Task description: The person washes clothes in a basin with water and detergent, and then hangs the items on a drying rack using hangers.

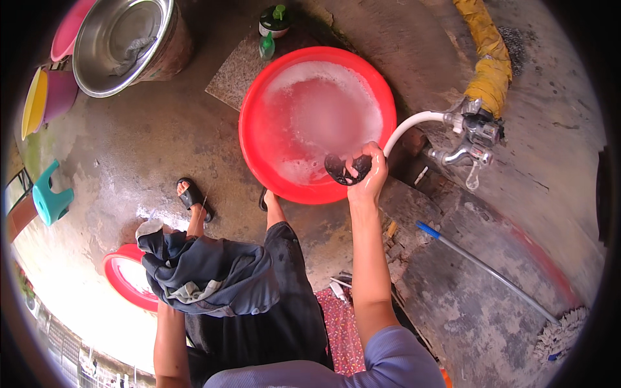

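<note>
My right hand (370,176) is closed around a small, wet black thing (339,169) at the near right rim of a large red basin (252,139). Its kind I cannot make out. Foamy, reddish water (284,110) fills the basin, blurred in the middle. On the left, a bundle of dark blue-grey clothing (213,268) with a pale patch lies over my left forearm (171,343) and in front of my lap. That cloth hides my left hand and its fingers.
A white hose (414,121) runs from the metal tap (462,154) to the basin. Behind stand green bottles (273,22). Left are a metal basin (97,48), a teal stool (52,194) and another red basin (119,284). A mop (491,275) lies right.
</note>
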Motion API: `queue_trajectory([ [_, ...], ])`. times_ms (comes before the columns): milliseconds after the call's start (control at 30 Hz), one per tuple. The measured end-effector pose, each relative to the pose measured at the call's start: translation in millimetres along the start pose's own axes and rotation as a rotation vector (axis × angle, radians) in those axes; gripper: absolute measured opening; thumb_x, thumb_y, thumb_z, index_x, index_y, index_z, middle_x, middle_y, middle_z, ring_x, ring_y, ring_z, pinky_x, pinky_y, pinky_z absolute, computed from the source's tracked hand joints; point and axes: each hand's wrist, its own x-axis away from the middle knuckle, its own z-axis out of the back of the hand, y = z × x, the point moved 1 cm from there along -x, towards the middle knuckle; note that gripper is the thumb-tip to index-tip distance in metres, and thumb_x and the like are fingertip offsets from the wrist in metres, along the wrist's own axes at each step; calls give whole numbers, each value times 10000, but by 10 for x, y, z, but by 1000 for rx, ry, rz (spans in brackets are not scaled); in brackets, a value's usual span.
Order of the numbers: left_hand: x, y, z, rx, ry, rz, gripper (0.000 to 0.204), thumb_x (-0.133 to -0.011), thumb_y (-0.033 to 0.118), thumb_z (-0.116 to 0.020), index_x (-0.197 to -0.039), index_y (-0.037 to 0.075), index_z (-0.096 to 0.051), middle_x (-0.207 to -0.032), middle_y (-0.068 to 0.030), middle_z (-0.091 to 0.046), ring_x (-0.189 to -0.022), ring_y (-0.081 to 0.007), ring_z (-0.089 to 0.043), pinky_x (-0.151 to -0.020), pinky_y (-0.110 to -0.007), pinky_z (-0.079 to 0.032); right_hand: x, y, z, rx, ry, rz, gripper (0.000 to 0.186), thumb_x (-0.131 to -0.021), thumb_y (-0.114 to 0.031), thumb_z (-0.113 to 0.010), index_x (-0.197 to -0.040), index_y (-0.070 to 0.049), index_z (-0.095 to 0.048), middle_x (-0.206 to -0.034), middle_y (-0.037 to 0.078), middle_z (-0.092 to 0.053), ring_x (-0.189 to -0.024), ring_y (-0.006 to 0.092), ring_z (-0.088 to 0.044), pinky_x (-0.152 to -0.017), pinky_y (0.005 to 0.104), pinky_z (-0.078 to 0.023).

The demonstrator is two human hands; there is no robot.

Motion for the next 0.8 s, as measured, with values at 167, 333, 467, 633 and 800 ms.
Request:
queue_trajectory([
  [167, 43, 120, -126, 2, -28, -45, 432, -794, 429, -422, -959, 39, -507, -920, -120, -511, -874, -268, -497, -808, -389, -401, 678, -699, 14, 755, 225, 749, 578, -760, -440, -597, -1100, -31, -369, -937, 97, -433, -857, 195, -445, -804, 320, -364],
  [333, 22, 169, -283, -12, -66, -60, 427, -797, 430, -422, -950, 41, -507, -908, -116, -510, -866, -263, -496, -801, -385, -402, 439, -1366, 27, 1067, 472, 1088, 442, -804, -241, -584, -1110, 4, -379, -1047, 137, -441, -968, 268, -446, -872, 379, -344],
  [467, 67, 164, -410, -25, -80, -49, 422, -799, 430, -421, -943, 43, -507, -899, -113, -509, -860, -259, -495, -796, -382, -403, 202, -1275, 516, 207, 76, 620, 345, -860, -207, -518, -1145, -65, -387, -1097, 131, -446, -926, 228, -480, -762, 366, -424],
  [633, 48, 112, -470, -37, -89, -27, 417, -802, 431, -421, -935, 45, -507, -887, -109, -508, -852, -254, -494, -790, -377, -404, 158, -221, 569, -517, -135, 4, 459, -782, -31, -534, -1212, -27, -371, -1158, 182, -454, -1074, 347, -463, -922, 452, -384],
  [800, 103, 113, -519, -69, -86, -15, 412, -805, 431, -421, -926, 47, -507, -875, -104, -507, -844, -249, -493, -783, -373, -405, -374, -179, 154, -980, -317, -37, 363, -804, -43, -526, -1150, 30, -448, -1147, 140, -501, -1078, 263, -462, -966, 418, -331],
])
